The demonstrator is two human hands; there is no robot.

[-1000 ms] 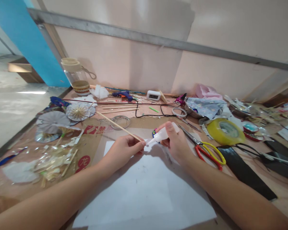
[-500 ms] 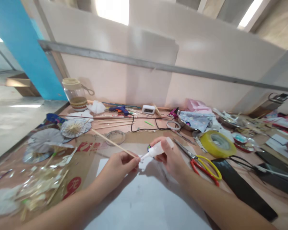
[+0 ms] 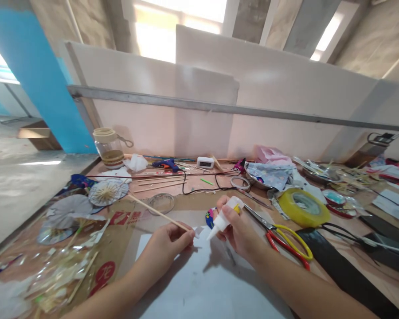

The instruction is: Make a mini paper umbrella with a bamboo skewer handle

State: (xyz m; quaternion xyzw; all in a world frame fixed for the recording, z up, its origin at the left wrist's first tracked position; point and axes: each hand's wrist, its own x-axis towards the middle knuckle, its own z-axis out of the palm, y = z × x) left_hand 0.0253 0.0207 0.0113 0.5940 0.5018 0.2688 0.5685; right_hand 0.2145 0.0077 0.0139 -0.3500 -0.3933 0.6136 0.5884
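Note:
My left hand [image 3: 174,241] pinches a thin wooden stick [image 3: 153,209] near its lower right end; the stick slants up to the left. A small whitish bit [image 3: 197,233] shows at the fingertips. In my right hand [image 3: 234,228] is a white glue bottle [image 3: 224,217], its nozzle pointing down and left, apart from the stick. A small blue and pink patterned piece [image 3: 210,218] shows behind the bottle by the right fingers; whether they hold it too I cannot tell. Under both hands lies a white paper sheet [image 3: 193,283] on cardboard [image 3: 119,248].
Scissors [image 3: 279,235] with red and yellow handles, a yellow tape roll [image 3: 302,207] and a black strip [image 3: 346,270] lie on the right. Small round paper fans [image 3: 108,193] and plastic-wrapped pieces [image 3: 66,261] lie left. Behind stand a jar [image 3: 109,148], a blue glue gun [image 3: 166,165] and a white digital display [image 3: 205,162].
The glue bottle has drawn back right from the stick's end and tilted more steeply nozzle-down. More of the patterned piece shows. The left hand keeps its pinch; the whole view has tipped upward.

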